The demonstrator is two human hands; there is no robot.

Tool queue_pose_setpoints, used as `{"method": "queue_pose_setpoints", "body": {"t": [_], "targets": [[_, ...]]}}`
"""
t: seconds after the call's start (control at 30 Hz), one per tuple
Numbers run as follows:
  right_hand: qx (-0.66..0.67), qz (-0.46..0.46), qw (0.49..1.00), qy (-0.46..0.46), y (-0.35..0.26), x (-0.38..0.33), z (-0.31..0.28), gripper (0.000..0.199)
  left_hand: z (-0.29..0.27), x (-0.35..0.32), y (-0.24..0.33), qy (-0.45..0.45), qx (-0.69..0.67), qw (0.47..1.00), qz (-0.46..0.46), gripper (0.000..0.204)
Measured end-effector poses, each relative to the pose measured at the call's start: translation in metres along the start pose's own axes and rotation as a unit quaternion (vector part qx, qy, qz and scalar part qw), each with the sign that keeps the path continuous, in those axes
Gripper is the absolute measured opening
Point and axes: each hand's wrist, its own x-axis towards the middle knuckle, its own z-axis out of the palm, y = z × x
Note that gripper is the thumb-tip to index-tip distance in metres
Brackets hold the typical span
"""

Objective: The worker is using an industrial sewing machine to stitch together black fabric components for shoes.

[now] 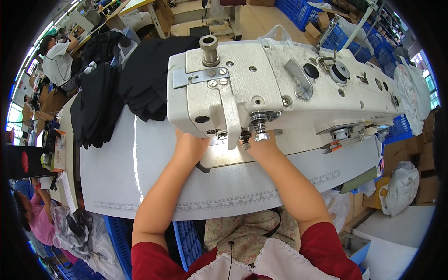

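Note:
A white industrial sewing machine [233, 60] stands across the table, its head in front of my hands. My left hand [190, 145] reaches in under the left end of the head. My right hand [262, 145] is under it too, just right of the needle area, beside the thread tension spring [259, 123]. The machine head hides the fingers of both, so what they hold or touch does not show. A small lamp lights the metal plate between them. Beyond the machine's left end lie stacked black fabric pieces [144, 77], with another black pile [97, 100] hanging over the table's left side.
A ruler strip [224, 202] runs along the front of the grey table [112, 168]. Slim orange-tipped tools [332, 147] rest against the machine's right side, and green cloth [358, 181] lies at the right edge. Blue crates [298, 13] stand beyond. Two people work at the left.

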Motion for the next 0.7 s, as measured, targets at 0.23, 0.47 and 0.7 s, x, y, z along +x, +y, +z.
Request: {"method": "queue_pose_setpoints", "body": {"t": [0.23,0.47,0.7], "targets": [[-0.015,0.022,1.000,-0.008,-0.004,0.000,-0.003,0.025,-0.001,0.002,0.004,0.033,-0.002,0.999,0.015,0.038],[0.049,0.033,0.998,-0.020,-0.001,0.000,-0.006,0.023,0.004,0.006,0.002,0.057,0.044,0.996,0.060,0.037],[-0.044,0.040,0.994,-0.088,0.002,-0.007,0.002,0.024,-0.005,0.003,0.013,0.052,0.066,0.996,0.017,0.027]]}}
